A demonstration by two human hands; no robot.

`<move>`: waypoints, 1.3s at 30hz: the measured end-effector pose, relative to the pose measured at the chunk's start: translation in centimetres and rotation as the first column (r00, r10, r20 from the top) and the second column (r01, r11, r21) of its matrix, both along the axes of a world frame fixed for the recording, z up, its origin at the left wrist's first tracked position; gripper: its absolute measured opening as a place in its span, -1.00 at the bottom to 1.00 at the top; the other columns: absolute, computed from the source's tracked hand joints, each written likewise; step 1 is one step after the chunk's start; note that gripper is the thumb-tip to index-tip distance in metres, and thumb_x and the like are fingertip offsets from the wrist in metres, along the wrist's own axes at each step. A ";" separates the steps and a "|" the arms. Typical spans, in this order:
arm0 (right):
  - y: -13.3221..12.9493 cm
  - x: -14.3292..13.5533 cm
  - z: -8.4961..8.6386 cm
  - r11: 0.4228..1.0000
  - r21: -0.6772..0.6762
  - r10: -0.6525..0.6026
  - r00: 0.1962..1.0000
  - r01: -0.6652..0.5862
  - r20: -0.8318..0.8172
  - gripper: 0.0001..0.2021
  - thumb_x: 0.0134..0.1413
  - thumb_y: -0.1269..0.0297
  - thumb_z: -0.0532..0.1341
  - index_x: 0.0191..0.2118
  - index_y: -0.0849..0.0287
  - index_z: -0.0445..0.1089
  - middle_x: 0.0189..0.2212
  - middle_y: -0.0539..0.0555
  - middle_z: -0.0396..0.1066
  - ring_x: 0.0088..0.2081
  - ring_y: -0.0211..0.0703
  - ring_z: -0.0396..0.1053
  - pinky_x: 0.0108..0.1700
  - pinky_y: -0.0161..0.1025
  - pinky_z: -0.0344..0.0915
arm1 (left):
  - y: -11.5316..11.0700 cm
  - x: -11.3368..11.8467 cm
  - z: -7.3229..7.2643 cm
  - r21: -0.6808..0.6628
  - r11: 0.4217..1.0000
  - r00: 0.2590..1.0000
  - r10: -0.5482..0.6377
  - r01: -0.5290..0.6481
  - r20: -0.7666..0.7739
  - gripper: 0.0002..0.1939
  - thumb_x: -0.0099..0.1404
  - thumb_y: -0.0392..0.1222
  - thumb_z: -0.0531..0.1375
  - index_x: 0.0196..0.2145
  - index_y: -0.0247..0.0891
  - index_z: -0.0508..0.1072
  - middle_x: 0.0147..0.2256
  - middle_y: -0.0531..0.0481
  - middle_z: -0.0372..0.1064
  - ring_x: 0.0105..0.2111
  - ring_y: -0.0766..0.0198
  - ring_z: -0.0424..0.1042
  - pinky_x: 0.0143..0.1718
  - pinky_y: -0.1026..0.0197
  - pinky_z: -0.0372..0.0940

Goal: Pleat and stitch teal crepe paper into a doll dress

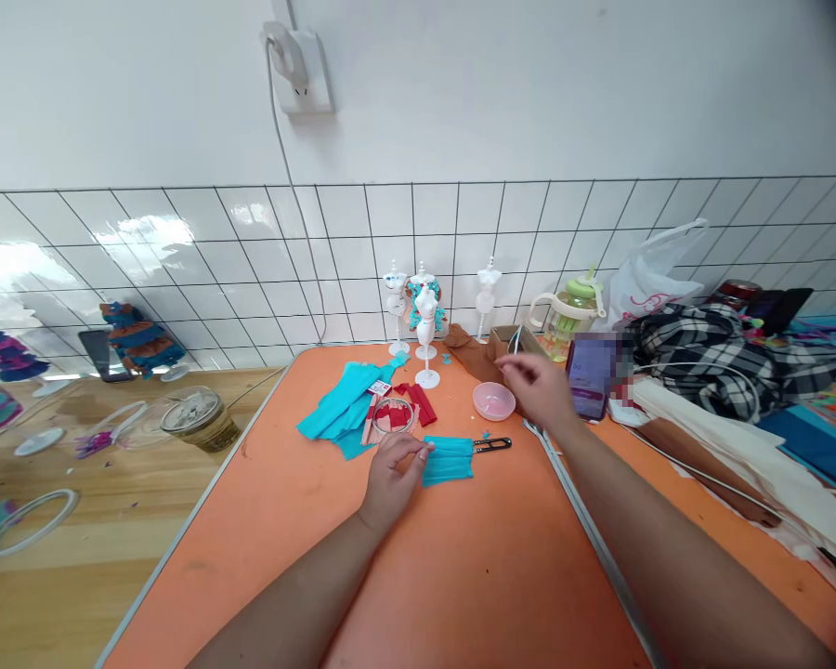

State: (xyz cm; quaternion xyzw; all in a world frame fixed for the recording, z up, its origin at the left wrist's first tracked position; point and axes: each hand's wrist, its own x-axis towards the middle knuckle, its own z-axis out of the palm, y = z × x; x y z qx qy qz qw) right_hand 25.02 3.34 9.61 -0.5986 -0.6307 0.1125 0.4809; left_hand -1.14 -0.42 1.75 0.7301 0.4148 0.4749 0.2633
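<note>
Clearly, turquoise cloth piece (449, 461) looks bright, near rectangular, with pleats running crosswise; lies on orange table (474, 567), black snips (493, 449) at its right edge. Left hand (392, 476): thumb and forefinger pinching its left upper corner. Right hand (540, 386), near pink bowl (494, 414): fingers bent together, whether grasping something I cannot tell.

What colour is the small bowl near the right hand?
Translucent pink; the bowl shows in the head view.
</note>
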 end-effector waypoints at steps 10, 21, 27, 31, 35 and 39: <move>-6.6 -8.7 -5.7 0.810 -0.256 0.261 0.715 -0.528 -0.649 -0.71 -0.01 0.04 0.21 -0.29 0.14 0.53 -0.34 0.07 0.51 -0.31 -0.13 0.40 -0.28 -0.23 0.32 | -1.0 0.3 0.3 0.138 0.989 0.996 -0.033 0.044 -0.080 -0.83 0.29 -0.18 0.13 -0.30 -0.17 0.53 -0.37 -0.03 0.44 -0.29 0.23 0.37 -0.19 0.15 0.26; -7.1 -9.3 -6.1 0.861 -0.281 0.145 0.735 -0.423 -0.662 -0.79 -0.10 0.12 0.29 -0.36 0.15 0.48 -0.45 0.03 0.45 -0.43 -0.20 0.34 -0.38 -0.28 0.27 | -1.3 0.6 0.6 0.171 0.985 0.982 0.046 -0.015 -0.182 -0.79 0.27 -0.10 0.12 -0.36 -0.14 0.54 -0.40 -0.03 0.42 -0.30 0.19 0.35 -0.14 0.07 0.19; -7.4 -9.7 -5.9 0.946 -0.192 0.157 0.889 -0.260 -0.429 -0.87 -0.02 0.20 0.23 -0.41 0.12 0.47 -0.41 0.06 0.44 -0.42 -0.18 0.33 -0.40 -0.28 0.26 | -1.4 0.7 0.5 0.161 0.987 0.979 0.053 -0.021 -0.195 -0.81 0.26 -0.11 0.14 -0.39 -0.14 0.53 -0.40 -0.02 0.43 -0.29 0.20 0.35 -0.11 0.06 0.17; -7.7 -9.6 -6.0 0.961 -0.133 0.209 0.949 -0.244 -0.236 -0.86 0.05 0.23 0.18 -0.36 0.07 0.50 -0.34 0.07 0.48 -0.34 -0.13 0.38 -0.39 -0.27 0.27 | -1.3 0.8 0.4 0.147 0.989 0.982 0.049 -0.022 -0.181 -0.84 0.26 -0.14 0.14 -0.37 -0.15 0.53 -0.39 -0.02 0.43 -0.28 0.20 0.35 -0.10 0.06 0.17; -7.9 -9.3 -6.1 0.965 -0.057 0.254 0.966 -0.257 -0.050 -0.81 0.11 0.26 0.14 -0.26 -0.02 0.52 -0.23 0.04 0.49 -0.18 -0.10 0.41 -0.18 -0.21 0.31 | -1.2 0.7 0.2 0.101 0.995 0.987 0.019 -0.004 -0.158 -0.82 0.27 -0.13 0.13 -0.34 -0.16 0.53 -0.37 -0.04 0.44 -0.28 0.19 0.35 -0.13 0.06 0.20; -7.8 -8.8 -6.0 0.958 -0.076 0.280 0.960 -0.278 0.019 -0.83 0.10 0.24 0.16 -0.26 -0.03 0.51 -0.22 0.02 0.49 -0.20 -0.12 0.41 -0.14 -0.21 0.31 | -1.2 0.6 0.3 0.097 0.994 0.987 -0.025 0.041 -0.160 -0.81 0.27 -0.14 0.12 -0.32 -0.17 0.53 -0.37 -0.06 0.44 -0.27 0.17 0.35 -0.17 0.07 0.21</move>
